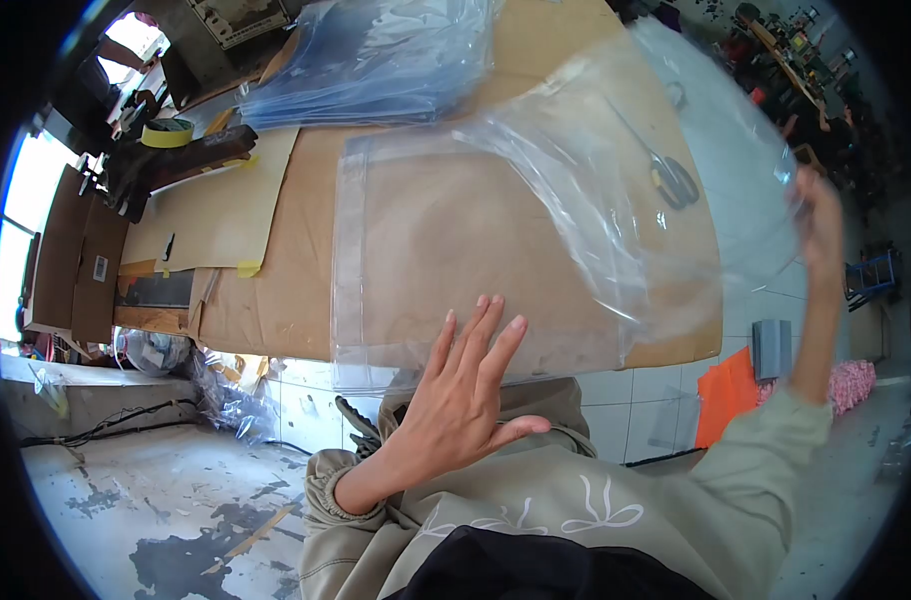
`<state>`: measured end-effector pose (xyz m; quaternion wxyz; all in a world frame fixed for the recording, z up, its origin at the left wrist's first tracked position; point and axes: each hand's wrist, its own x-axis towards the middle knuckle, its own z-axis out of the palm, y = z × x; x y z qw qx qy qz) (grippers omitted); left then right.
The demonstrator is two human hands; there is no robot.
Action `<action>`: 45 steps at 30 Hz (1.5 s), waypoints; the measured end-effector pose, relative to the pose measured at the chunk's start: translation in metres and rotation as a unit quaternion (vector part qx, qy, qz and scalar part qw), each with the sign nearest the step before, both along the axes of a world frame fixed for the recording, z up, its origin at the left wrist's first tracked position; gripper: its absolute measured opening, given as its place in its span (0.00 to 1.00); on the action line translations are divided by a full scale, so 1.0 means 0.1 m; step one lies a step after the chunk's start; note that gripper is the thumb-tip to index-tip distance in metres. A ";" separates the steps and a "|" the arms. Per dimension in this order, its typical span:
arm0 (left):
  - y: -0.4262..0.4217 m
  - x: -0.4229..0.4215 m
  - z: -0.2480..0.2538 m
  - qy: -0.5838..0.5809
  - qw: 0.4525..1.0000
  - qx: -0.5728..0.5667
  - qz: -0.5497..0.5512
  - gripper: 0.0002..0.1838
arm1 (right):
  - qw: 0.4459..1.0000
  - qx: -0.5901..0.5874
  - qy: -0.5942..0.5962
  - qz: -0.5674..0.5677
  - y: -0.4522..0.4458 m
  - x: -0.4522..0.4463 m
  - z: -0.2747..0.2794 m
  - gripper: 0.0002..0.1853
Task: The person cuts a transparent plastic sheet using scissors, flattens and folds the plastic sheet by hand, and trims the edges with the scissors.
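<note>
A person in a sage-green sweatshirt (616, 500) with white bow outlines works at a tabletop (276, 270) covered in brown paper, two layers of clear plastic spread between the hands. The right hand (819, 215), blurred and raised well out to the side beyond the tabletop's edge, has its grip closed on the far end of a thin, transparent plastic sheet (581, 200), which billows in bright folds across the right half of the surface. The left hand (464, 365) holds nothing; its grip is open, palm down, fingers spread and thumb out, over the near edge of a flat, clear plastic layer (426, 230) with a visible seam along its left side. Whether the fingertips press on that layer, and whether the two layers are joined, cannot be told. A pair of dark-handled metal scissors (676, 185) shows through the lifted sheet on the right. At the far side lies a thick stack of bluish, see-through plastic sheets (371, 75); to its left, a yellow roll of tape (168, 133) sits near a tan paper sheet (221, 215). On the right, below the tabletop, a flat bright-orange piece (728, 405) appears beside a grey block (773, 350) and a fluffy pink bundle (852, 386).
</note>
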<state>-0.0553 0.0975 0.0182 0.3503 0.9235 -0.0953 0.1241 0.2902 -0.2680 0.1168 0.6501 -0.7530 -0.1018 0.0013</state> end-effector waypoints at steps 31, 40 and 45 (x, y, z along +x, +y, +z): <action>-0.92 0.47 -0.29 -0.146 0.989 -0.007 0.011 0.20 | 0.989 0.100 0.107 -0.014 1.16 -2.93 -1.13 0.08; -0.98 0.53 -0.38 -0.210 0.977 0.020 0.038 0.13 | 0.981 0.093 0.172 0.015 1.06 -2.92 -1.10 0.04; -0.98 0.53 -0.37 -0.207 0.977 0.017 0.037 0.13 | 0.985 0.065 0.161 0.010 1.08 -2.92 -1.04 0.04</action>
